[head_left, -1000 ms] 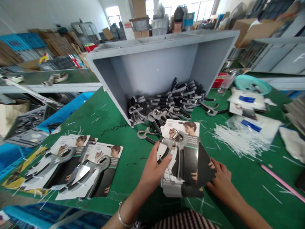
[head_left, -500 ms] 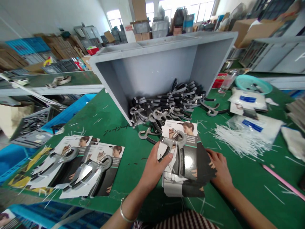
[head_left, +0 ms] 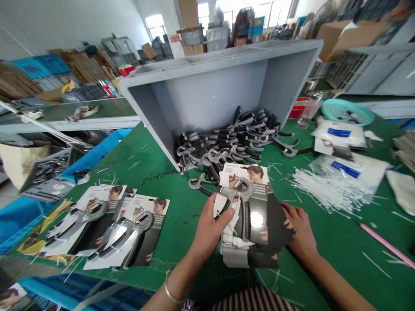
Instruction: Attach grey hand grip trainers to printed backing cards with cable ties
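My left hand is closed round a grey and black hand grip strengthener, thumb across its handles. The strengthener's coil spring points away from me, over a stack of printed backing cards. Against the stack's right edge, my right hand has its fingers curled; its thumb and part of the fingers are hidden by the cards. To the left lie carded grip strengtheners, overlapping one another. Beyond the stack, many loose grip strengtheners are heaped in a grey crate tipped on its side.
White plastic ties are piled on the right, beside plastic bags, a pink stick and a turquoise basin. Blue crates stand off the table's left edge. Another person is behind the grey crate.
The view has shifted slightly. Both hands, the strengthener and the stack of cards keep nearly the same places.
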`<state>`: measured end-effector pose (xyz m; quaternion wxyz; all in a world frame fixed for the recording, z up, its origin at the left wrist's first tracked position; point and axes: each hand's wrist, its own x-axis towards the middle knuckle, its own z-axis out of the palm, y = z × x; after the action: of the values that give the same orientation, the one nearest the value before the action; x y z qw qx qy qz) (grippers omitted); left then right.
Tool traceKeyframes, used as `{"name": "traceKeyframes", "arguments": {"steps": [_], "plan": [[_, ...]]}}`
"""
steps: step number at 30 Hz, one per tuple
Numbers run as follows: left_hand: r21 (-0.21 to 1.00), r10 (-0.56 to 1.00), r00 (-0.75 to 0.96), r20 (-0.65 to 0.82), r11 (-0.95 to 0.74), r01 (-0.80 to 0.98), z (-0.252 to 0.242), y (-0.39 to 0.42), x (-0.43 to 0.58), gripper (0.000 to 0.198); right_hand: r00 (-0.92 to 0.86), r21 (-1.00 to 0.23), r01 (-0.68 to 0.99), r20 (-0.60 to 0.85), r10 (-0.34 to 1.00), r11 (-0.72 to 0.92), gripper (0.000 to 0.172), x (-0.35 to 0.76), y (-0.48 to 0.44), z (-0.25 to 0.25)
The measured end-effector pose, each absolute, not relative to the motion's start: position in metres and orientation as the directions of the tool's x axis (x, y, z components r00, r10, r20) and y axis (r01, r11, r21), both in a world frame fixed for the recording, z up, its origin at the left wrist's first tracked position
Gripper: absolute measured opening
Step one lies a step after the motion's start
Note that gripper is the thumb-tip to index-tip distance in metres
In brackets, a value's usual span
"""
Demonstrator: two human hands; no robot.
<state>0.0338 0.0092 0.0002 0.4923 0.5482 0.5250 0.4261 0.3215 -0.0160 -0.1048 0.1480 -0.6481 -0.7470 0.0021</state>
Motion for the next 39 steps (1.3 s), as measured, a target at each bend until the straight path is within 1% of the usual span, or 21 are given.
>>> {"name": "traceKeyframes", "arguments": {"steps": [5, 8, 10, 14, 17, 19, 21, 23, 25, 27, 28, 29, 30, 31, 32, 33, 34, 35, 36, 37, 39], "plan": [[0.978, 0.998, -0.004, -0.061, 0.061, 0.198, 0.008, 0.005, 0.035, 0.052, -0.109, -0.317, 0.932, 0.222, 0.969, 0.177, 0.025, 0.325, -0.020, -0.101], [0.977, 0.997, -0.072, -0.033, 0.048, 0.207, 0.008, 0.001, 0.029, 0.053, -0.028, -0.372, 0.925, 0.150, 0.988, 0.082, 0.025, 0.332, -0.023, -0.092], [0.979, 0.995, -0.101, -0.022, 0.042, 0.199, 0.006, -0.001, 0.023, 0.054, 0.006, -0.357, 0.933, 0.122, 0.992, 0.038, 0.028, 0.339, -0.023, -0.088], [0.988, 0.989, -0.106, -0.100, 0.111, 0.103, -0.001, -0.005, 0.016, 0.055, -0.046, -0.247, 0.966, 0.150, 0.988, 0.082, 0.032, 0.353, -0.021, -0.092], [0.982, 0.976, -0.115, -0.187, 0.189, 0.006, -0.003, -0.008, 0.014, 0.057, 0.042, -0.208, 0.978, 0.147, 0.988, -0.011, 0.040, 0.352, -0.030, -0.099], [0.964, 0.964, -0.095, -0.249, 0.238, -0.117, -0.001, -0.007, 0.013, 0.058, 0.119, -0.177, 0.979, 0.123, 0.985, -0.096, 0.052, 0.344, -0.041, -0.102], [0.921, 0.952, -0.013, -0.305, 0.292, -0.258, 0.003, -0.004, 0.012, 0.055, 0.150, -0.135, 0.981, 0.081, 0.985, -0.138, 0.062, 0.334, -0.052, -0.102], [0.871, 0.936, 0.113, -0.333, 0.351, -0.343, 0.006, 0.003, 0.012, 0.048, 0.123, -0.090, 0.989, 0.030, 0.992, -0.120, 0.070, 0.325, -0.058, -0.100], [0.847, 0.919, 0.214, -0.331, 0.390, -0.362, 0.008, 0.010, 0.011, 0.041, 0.087, -0.061, 0.994, -0.019, 0.996, -0.088, 0.072, 0.321, -0.056, -0.096], [0.847, 0.915, 0.250, -0.315, 0.390, -0.362, 0.008, 0.015, 0.010, 0.037, 0.045, -0.098, 0.994, -0.058, 0.997, -0.050, 0.069, 0.325, -0.047, -0.090], [0.854, 0.921, 0.241, -0.307, 0.378, -0.358, 0.007, 0.016, 0.009, 0.036, 0.031, -0.152, 0.988, -0.066, 0.997, -0.041, 0.067, 0.331, -0.041, -0.086], [0.863, 0.930, 0.216, -0.298, 0.359, -0.354, 0.006, 0.016, 0.007, 0.036, 0.027, -0.237, 0.970, -0.075, 0.997, -0.044, 0.064, 0.339, -0.036, -0.080], [0.875, 0.941, 0.181, -0.286, 0.333, -0.350, 0.006, 0.014, 0.005, 0.036, 0.028, -0.356, 0.932, -0.108, 0.994, -0.065, 0.061, 0.348, -0.032, -0.074], [0.888, 0.952, 0.138, -0.272, 0.304, -0.345, 0.005, 0.012, 0.003, 0.036, 0.034, -0.498, 0.859, -0.178, 0.983, -0.120, 0.059, 0.358, -0.029, -0.066], [0.900, 0.962, 0.090, -0.257, 0.272, -0.340, 0.005, 0.009, 0.000, 0.037, 0.043, -0.637, 0.740, -0.275, 0.960, -0.215, 0.058, 0.368, -0.030, -0.059], [0.911, 0.969, 0.044, -0.241, 0.242, -0.334, 0.005, 0.006, -0.003, 0.038, 0.031, -0.748, 0.574, -0.387, 0.921, -0.334, 0.058, 0.376, -0.033, -0.051], [0.919, 0.974, 0.005, -0.228, 0.216, -0.330, 0.006, 0.004, -0.006, 0.040, 0.016, -0.804, 0.377, -0.491, 0.871, -0.459, 0.059, 0.383, -0.039, -0.043], [0.924, 0.976, -0.024, -0.218, 0.198, -0.327, 0.006, 0.001, -0.009, 0.042, 0.019, -0.820, 0.183, -0.548, 0.836, -0.542, 0.060, 0.388, -0.047, -0.037], [0.927, 0.976, -0.043, -0.213, 0.188, -0.324, 0.007, 0.000, -0.011, 0.043, 0.029, -0.825, 0.020, -0.564, 0.825, -0.564, 0.061, 0.389, -0.056, -0.032], [0.929, 0.976, -0.054, -0.211, 0.183, -0.321, 0.008, -0.001, -0.012, 0.044, 0.038, -0.821, -0.109, -0.567, 0.823, -0.561, 0.061, 0.388, -0.065, -0.027], [0.933, 0.977, -0.060, -0.204, 0.176, -0.313, 0.010, -0.001, -0.011, 0.044, 0.023, -0.798, -0.276, -0.562, 0.827, -0.536, 0.054, 0.376, -0.080, -0.019]]}}
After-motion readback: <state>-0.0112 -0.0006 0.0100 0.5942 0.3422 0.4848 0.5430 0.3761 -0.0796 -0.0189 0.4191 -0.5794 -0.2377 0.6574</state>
